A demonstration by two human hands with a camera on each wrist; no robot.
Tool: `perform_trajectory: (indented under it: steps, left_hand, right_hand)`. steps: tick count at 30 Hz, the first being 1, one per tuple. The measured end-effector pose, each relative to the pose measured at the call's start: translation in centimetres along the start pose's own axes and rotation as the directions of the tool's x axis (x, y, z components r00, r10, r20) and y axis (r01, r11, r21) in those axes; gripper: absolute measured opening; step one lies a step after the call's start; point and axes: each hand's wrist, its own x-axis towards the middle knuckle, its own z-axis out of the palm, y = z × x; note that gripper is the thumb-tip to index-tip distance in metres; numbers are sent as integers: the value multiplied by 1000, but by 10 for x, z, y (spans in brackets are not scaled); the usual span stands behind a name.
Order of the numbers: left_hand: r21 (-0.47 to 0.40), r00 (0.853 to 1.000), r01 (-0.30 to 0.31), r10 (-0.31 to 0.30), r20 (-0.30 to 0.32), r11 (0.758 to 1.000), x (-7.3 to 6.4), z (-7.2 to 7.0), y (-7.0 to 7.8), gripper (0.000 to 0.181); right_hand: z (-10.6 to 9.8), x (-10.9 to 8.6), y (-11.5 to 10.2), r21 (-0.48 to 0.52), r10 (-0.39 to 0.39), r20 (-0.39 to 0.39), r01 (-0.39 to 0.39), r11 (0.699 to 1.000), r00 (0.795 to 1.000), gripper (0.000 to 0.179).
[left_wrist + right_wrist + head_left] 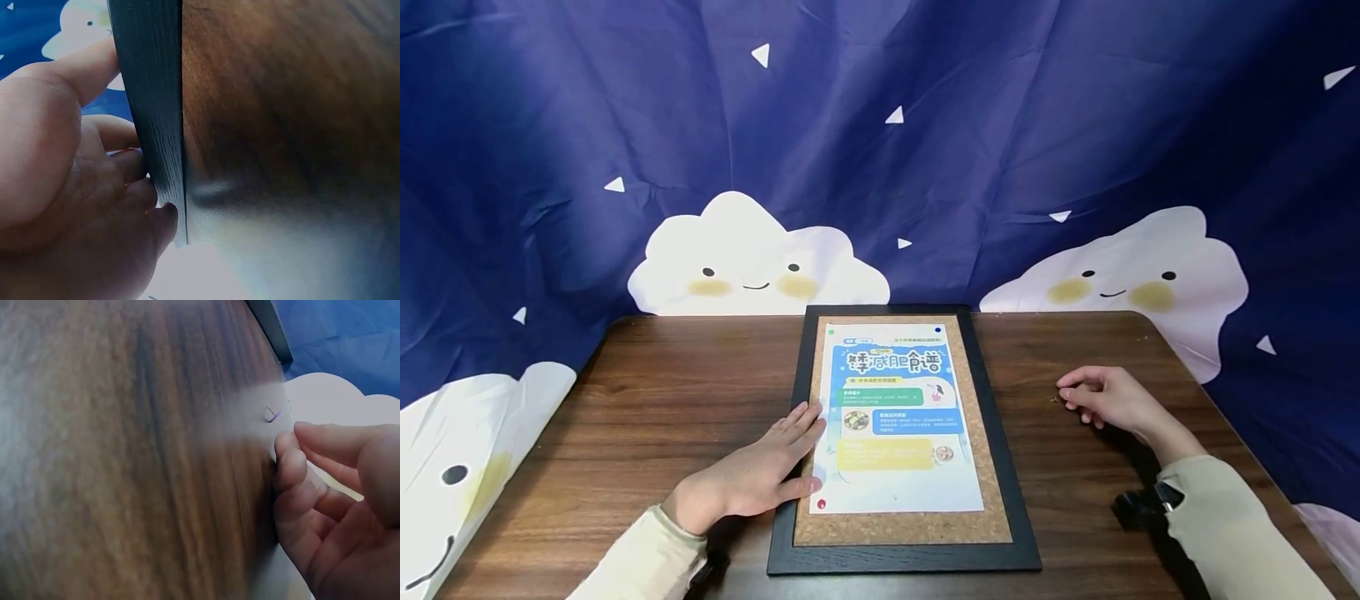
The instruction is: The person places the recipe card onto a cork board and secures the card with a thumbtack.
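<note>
A cork board [902, 531] in a black frame [925, 558] lies on the table. On it is a printed poster [898, 487], with a green pin [831, 332] and a blue pin [937, 330] at its top corners and a red pin [822, 504] at bottom left. My left hand [756, 475] rests across the frame's left side, fingertips at the poster's edge. To the right of the board, my right hand [1112, 400] hovers low, thumb and fingers loosely bent. Just off its fingertips lies a tiny purplish pin-like thing [273, 416]; nothing shows between the fingers.
The brown wooden table [700, 383] extends on both sides of the board. Behind it hangs a dark blue cloth [850, 150] with white clouds and triangles. A small black device [1138, 507] sits at the right wrist.
</note>
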Motion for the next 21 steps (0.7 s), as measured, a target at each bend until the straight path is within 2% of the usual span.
perform_trajectory:
  steps: [9, 21]
  left_hand:
    - [3, 1000, 0, 0, 2, 1000, 0, 0, 0, 81]
    - [-5, 1000, 7, -7, -2, 1000, 0, 0, 0, 81]
  right_hand:
    - [6, 4, -4, -119, -13, -13, 11, 993, 1000, 21]
    - [10, 3, -6, -140, -35, 7, 36, 989, 999, 21]
